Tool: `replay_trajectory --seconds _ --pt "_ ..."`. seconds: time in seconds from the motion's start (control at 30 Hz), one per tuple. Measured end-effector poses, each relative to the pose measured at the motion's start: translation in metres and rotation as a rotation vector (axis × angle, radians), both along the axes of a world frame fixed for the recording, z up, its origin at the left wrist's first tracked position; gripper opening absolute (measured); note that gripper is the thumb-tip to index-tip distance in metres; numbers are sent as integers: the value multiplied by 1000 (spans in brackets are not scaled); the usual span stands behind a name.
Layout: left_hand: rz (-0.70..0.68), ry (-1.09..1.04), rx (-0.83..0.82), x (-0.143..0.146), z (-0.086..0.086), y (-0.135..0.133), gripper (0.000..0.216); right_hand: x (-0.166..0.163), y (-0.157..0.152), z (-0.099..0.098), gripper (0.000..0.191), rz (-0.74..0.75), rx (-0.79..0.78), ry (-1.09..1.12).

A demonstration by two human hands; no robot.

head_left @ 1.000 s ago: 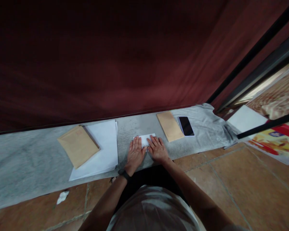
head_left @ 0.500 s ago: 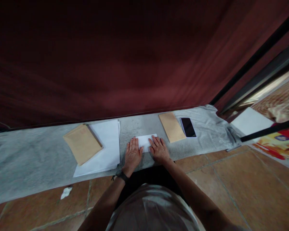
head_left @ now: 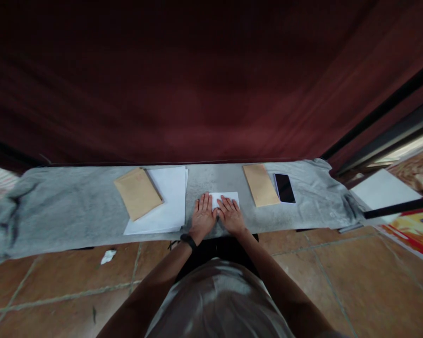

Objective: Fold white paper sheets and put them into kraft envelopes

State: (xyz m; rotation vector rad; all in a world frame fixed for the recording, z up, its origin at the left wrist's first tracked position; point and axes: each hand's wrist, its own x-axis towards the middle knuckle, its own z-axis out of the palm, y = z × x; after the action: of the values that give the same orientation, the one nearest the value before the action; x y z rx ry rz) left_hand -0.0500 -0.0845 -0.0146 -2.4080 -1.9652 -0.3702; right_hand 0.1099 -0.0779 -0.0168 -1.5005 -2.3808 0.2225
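A small white paper (head_left: 228, 195), apparently folded, lies on the grey cloth in front of me, partly covered by my hands. My left hand (head_left: 202, 218) rests flat on its left end, fingers stretched forward. Beside it, my right hand (head_left: 230, 218) lies flat over the paper's middle and right, its fingers slightly spread. The thumbs nearly touch. Left of my hands is a stack of white sheets (head_left: 174, 197), with several brown envelopes (head_left: 137, 193) on top of its left part. To the right lies a single brown envelope (head_left: 261, 185).
A dark-screened phone (head_left: 285, 188) sits right of the single envelope. The grey cloth (head_left: 74, 202) covers a long narrow surface against a dark red panel (head_left: 197, 108). Black bars (head_left: 402, 206) and a colourful printed box (head_left: 412, 230) stand at the right. Crumpled white tissue (head_left: 108, 257) lies on the tiled floor.
My right hand has slid left over the paper, closer to my left hand. The view has turned slightly, so things appear shifted to the right.
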Motion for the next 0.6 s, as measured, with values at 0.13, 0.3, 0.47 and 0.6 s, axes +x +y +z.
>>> replay_trajectory --seconds 0.13,0.3,0.47,0.6 --pt "-202 -39 20 -6 -2 -13 55 5 -1 2 49 0 -13 -37" --pt "-343 -42 18 -17 -4 -33 57 4 -2 0 51 11 5 -63" --pt "-368 -21 5 -20 -1 -36 67 4 -2 -2 51 14 26 -61" --pt "-387 3 -16 -22 0 -37 73 4 -2 -4 52 18 47 -53"
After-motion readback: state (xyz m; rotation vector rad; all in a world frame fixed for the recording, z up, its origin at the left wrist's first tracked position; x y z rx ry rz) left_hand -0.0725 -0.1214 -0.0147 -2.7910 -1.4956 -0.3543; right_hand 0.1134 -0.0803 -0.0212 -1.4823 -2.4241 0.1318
